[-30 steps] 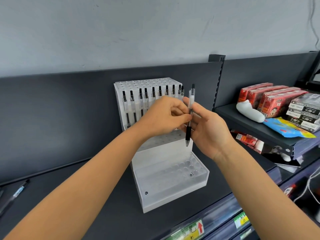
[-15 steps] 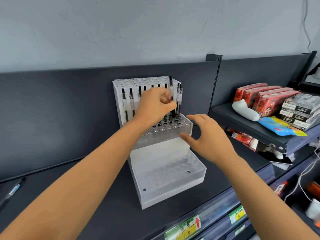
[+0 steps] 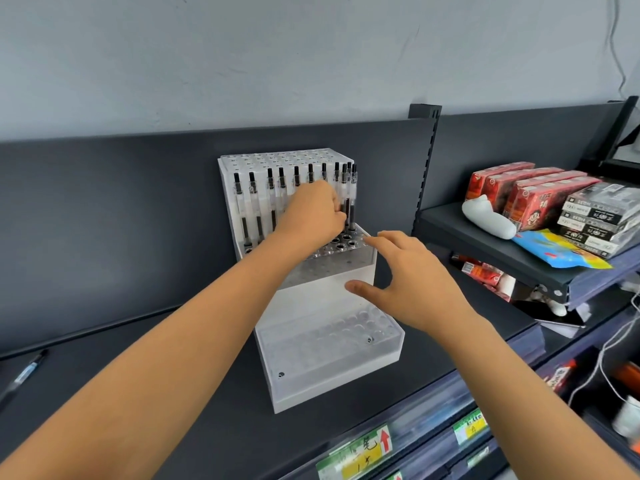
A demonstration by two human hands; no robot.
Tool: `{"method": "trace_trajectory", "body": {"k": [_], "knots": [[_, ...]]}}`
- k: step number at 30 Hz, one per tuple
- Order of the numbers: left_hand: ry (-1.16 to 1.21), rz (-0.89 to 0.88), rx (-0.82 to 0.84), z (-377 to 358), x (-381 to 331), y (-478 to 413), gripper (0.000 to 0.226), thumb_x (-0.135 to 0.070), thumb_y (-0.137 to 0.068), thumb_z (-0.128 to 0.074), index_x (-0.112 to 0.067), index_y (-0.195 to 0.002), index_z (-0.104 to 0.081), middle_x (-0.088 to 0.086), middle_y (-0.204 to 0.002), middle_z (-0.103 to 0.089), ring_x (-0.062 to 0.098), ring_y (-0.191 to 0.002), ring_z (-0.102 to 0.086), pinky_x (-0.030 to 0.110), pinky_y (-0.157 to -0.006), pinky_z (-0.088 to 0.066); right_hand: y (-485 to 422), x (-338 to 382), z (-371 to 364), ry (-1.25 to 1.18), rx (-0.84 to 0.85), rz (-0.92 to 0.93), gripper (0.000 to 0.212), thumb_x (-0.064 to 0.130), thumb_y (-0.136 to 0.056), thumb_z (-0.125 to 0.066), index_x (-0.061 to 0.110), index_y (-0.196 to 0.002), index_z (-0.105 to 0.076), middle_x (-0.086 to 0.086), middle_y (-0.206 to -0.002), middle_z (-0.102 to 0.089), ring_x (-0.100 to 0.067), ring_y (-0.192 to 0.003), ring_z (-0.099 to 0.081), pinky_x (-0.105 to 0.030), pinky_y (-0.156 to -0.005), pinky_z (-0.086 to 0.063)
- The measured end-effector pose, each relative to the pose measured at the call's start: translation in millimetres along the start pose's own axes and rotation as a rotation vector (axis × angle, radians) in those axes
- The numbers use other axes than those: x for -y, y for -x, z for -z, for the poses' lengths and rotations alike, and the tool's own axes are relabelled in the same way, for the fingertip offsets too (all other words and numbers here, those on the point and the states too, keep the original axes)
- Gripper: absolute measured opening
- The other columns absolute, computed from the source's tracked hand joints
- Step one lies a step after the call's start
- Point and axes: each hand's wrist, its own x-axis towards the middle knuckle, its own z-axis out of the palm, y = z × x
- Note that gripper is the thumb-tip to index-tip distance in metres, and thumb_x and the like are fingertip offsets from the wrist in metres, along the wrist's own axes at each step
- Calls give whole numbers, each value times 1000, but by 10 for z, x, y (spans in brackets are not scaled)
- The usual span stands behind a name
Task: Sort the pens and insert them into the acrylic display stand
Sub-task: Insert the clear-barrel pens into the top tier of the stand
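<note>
Acrylic display stand (image 3: 329,386) centre frame, back row nearly full | left hand (image 3: 311,216) pinches a pen (image 3: 344,183) at row's right end | right hand (image 3: 412,282) open, fingers spread, holding nothing | risk: tilted entry could miss the hole or knock neighbouring pens (image 3: 353,195).

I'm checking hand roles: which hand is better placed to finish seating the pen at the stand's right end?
The left hand: its fingers grip that upright pen in the stand; the right hand hovers open in front, holding nothing.

Pen (image 3: 344,183) now down in stand (image 3: 304,306)
</note>
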Motion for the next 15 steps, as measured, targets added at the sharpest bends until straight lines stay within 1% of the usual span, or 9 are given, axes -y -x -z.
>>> {"method": "trace_trajectory", "body": {"k": [2, 4, 6, 7, 9, 10, 12, 13, 15], "knots": [[-52, -19, 27, 68, -20, 60, 20, -19, -89, -66, -2, -80, -67, 11, -76, -67, 28, -79, -67, 32, -73, -53, 20, 9, 32, 35, 13, 16, 75, 64, -85, -54, 26, -146, -34, 5, -144, -40, -18, -129, -40, -33, -104, -38], [-163, -71, 5, 189, -37, 203, 31, -32, -90, -64, -2, -83, -68, 10, -79, -71, 25, -77, -67, 37, -75, -55, 32, 43, 64, 81, -13, 62, 70, 62, -86, -53, 24, -143, -41, 4, -140, -47, -19, -123, -46, -34, -100, -41], [-338, -142, -95, 349, -21, 459, 34, -40, -94, -55, -8, -94, -67, 5, -86, -70, 22, -80, -65, 39, -73, -54, 36, 129, 68, 87, -85, 139, 65, 57, -86, -57, 18, -137, -49, 0, -133, -55, -24, -117, -52, -38, -96, -45], [-420, -177, -177, 436, 24, 624, 34, -43, -95, -51, -12, -99, -65, 2, -89, -68, 21, -82, -63, 38, -69, -53, 32, 194, 46, 71, -122, 189, 62, 53, -85, -61, 15, -133, -53, -3, -128, -59, -27, -114, -55, -41, -93, -47], [-568, -224, -325, 614, 208, 1015, 34, -45, -94, -49, -16, -102, -65, -1, -88, -66, 21, -77, -62, 31, -54, -46, 22, 392, -45, 21, -172, 293, 56, 45, -84, -66, 11, -128, -57, -7, -121, -63, -30, -107, -59, -43, -89, -50], [-645, -214, -349, 700, 341, 1224, 36, -46, -91, -48, -16, -99, -66, -1, -84, -65, 21, -72, -60, 27, -50, -39, 20, 534, -107, -5, -180, 341, 54, 42, -85, -66, 10, -127, -58, -8, -119, -63, -30, -105, -60, -44, -88, -51], [-766, -108, -304, 846, 665, 1639, 44, -52, -87, -43, -16, -95, -67, -1, -79, -64, 22, -67, -58, 26, -50, -33, 48, 887, -245, -59, -183, 428, 50, 39, -84, -62, 9, -124, -60, -9, -116, -64, -31, -102, -61, -44, -86, -52], [-805, -37, -257, 909, 859, 1837, 48, -54, -86, -40, -15, -95, -67, -1, -79, -64, 23, -68, -58, 27, -51, -33, 73, 1091, -326, -90, -172, 464, 50, 39, -82, -61, 8, -122, -61, -9, -113, -65, -32, -100, -62, -44, -83, -53], [-858, 99, -164, 1060, 1261, 2199, 56, -59, -85, -36, -14, -98, -68, 0, -82, -66, 25, -70, -60, 30, -53, -40, 137, 1510, -489, -138, -136, 531, 50, 38, -80, -60, 8, -119, -63, -8, -110, -66, -31, -95, -64, -42, -78, -54]]}}
